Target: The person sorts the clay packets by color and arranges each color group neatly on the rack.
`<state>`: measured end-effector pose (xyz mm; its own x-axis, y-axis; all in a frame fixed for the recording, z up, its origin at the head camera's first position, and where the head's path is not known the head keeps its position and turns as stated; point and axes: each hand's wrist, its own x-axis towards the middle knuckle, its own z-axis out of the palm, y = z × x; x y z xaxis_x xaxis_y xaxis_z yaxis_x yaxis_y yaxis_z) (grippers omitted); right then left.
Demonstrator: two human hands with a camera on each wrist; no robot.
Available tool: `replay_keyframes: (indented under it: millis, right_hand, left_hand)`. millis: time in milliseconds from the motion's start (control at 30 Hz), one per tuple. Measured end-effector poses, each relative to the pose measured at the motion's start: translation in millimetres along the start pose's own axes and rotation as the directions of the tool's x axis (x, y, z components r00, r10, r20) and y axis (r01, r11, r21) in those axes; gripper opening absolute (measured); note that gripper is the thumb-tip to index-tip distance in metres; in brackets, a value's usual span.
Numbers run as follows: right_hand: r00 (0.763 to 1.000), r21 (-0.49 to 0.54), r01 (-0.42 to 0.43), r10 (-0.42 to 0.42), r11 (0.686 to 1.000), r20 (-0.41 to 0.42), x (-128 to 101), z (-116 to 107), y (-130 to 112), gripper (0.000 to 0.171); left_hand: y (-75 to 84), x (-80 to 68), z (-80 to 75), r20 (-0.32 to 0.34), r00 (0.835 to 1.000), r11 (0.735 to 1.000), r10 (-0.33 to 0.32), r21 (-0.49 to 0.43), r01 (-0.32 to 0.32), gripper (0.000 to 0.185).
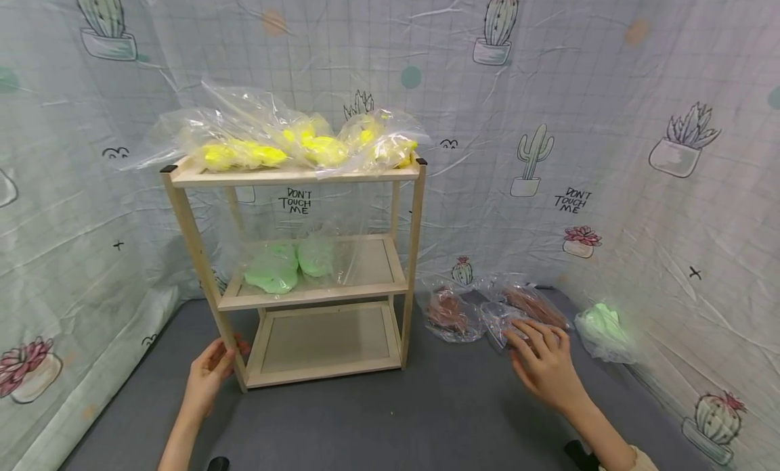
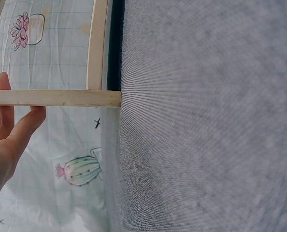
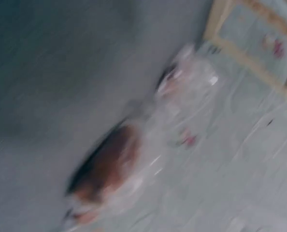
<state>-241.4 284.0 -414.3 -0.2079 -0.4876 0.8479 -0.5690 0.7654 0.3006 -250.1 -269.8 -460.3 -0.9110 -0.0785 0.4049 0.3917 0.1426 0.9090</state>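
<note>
A three-tier wooden shelf (image 1: pixel 305 295) stands left of the middle. My left hand (image 1: pixel 210 376) holds its front left post (image 2: pixel 61 98), fingers reaching behind the wood. Out to the right, my right hand (image 1: pixel 544 363) is over a clear plastic bag (image 1: pixel 496 317), its fingers spread and slightly bent; whether they touch the bag cannot be told. Beside it lie one bag with a reddish-brown lump (image 1: pixel 447 312) and another with long brown pieces (image 1: pixel 536 305). The right wrist view is blurred, with the long brown pieces (image 3: pixel 109 166) near its centre.
Bags of yellow things (image 1: pixel 323 149) crowd the top tier. Two light green bagged lumps (image 1: pixel 272 268) sit on the middle tier. Another light green bag (image 1: pixel 605 330) lies at the right edge of the grey table (image 1: pixel 396 423). A cactus-print curtain (image 1: pixel 487 119) surrounds the table.
</note>
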Motion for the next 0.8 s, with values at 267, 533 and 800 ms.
replay_keyframes:
  millis: [267, 533, 800]
  right_hand:
    - [0.996, -0.092, -0.082, 0.08, 0.992, -0.029, -39.3, -9.5, 50.9, 0.038]
    - [0.96, -0.186, -0.228, 0.253, 0.956, 0.123, -75.2, -18.0, 96.7, 0.053]
    - [0.851, -0.276, -0.378, 0.449, 0.884, 0.273, -109.8, -22.6, 130.2, 0.069]
  left_hand:
    - [-3.5, -0.2, -0.5, 0.001, 1.0, 1.0, 0.024, 0.004, -0.024, 0.038]
    - [-25.7, 4.4, -9.4, 0.054, 0.993, 0.989, 0.108, -0.105, -0.102, 0.034]
    - [1.3, -2.3, 1.3, 0.005, 0.998, 0.998, 0.058, -0.032, -0.058, 0.031]
